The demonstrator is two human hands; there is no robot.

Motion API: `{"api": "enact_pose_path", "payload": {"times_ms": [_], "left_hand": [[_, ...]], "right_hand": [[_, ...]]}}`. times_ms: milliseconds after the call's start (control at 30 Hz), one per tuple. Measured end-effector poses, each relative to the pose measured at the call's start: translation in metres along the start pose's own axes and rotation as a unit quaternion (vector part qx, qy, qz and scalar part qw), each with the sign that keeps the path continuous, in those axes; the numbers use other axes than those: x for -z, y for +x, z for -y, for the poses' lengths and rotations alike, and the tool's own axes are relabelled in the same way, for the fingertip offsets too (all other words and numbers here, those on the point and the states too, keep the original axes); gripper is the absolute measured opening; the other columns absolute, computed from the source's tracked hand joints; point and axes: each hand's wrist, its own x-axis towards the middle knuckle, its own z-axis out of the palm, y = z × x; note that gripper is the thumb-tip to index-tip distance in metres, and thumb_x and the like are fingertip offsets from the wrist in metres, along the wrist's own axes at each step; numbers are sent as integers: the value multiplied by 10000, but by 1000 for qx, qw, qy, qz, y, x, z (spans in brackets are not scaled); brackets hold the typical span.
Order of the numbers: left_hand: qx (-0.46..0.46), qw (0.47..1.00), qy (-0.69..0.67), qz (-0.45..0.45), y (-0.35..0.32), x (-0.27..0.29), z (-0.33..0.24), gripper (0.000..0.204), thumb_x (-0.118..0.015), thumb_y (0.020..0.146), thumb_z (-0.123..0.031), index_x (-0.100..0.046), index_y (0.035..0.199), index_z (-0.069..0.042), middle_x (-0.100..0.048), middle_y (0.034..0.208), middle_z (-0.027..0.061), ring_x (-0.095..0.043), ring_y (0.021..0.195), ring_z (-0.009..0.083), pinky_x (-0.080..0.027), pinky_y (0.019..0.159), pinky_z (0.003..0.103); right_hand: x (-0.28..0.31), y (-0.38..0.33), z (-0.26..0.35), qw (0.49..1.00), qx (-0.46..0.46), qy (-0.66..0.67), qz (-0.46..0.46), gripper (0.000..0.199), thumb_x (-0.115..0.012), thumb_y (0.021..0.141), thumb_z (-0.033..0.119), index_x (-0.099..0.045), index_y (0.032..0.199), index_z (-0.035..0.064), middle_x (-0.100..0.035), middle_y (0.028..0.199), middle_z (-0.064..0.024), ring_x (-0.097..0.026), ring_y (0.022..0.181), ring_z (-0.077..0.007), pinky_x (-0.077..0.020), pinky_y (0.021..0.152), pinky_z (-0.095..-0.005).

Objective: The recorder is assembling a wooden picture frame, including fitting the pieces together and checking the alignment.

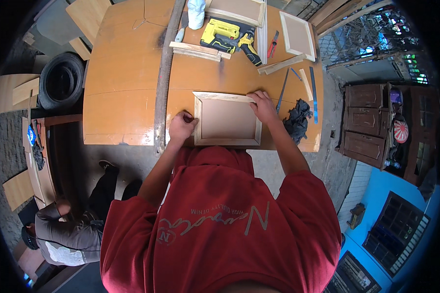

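Note:
In front of me, at the near edge of the orange-brown table, a rectangular pale wooden frame lies with a plain tan panel inside it. My left hand is closed at the frame's left side, fingers curled and thumb side against the wood. At the far right corner, my right hand grips the frame with its fingers bent over the edge. A crumpled black cloth sits just to the right of my right forearm.
A long pole crosses the table left of the frame. Farther back are a yellow-black power tool, a smaller yellow tool, a white bottle, wood strips and another frame. A seated person is at lower left.

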Motion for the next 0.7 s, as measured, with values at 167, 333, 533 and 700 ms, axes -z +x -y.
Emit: {"api": "enact_pose_path", "payload": {"times_ms": [167, 333, 533, 700], "left_hand": [[30, 1000, 0, 10, -3, 4, -6, 369, -866, 766, -328, -733, 950, -36, -750, 850, 128, -737, 776, 255, -579, 742, 381], [34, 999, 5, 16, -4, 4, -7, 360, -860, 775, -324, -733, 940, -31, -752, 834, 123, -734, 751, 247, -579, 721, 378], [38, 999, -4, 22, -3, 5, -11, 350, -855, 787, -316, -733, 936, -24, -757, 839, 120, -734, 746, 238, -581, 710, 374], [31, 999, 2, 19, -2, 6, -13, 350, -855, 790, -315, -736, 939, -22, -761, 849, 117, -738, 757, 233, -583, 716, 372]], "right_hand": [[0, -1, -4, 1000, -5, -5, 6, 362, -711, 879, 118, -677, 1239, 125, -623, 1198, -76, -565, 1161, -325, -472, 1021, -453], [-2, -6, -4, 999, -26, -19, 26, 361, -703, 884, 132, -672, 1244, 144, -618, 1210, -66, -555, 1184, -310, -445, 1038, -456], [0, -8, -4, 998, -32, -36, 33, 359, -700, 892, 150, -666, 1249, 154, -614, 1214, -63, -555, 1198, -299, -441, 1035, -455], [-4, -9, -6, 998, -35, -37, 27, 366, -695, 898, 149, -662, 1263, 157, -612, 1221, -65, -551, 1210, -293, -435, 1044, -454]]}}
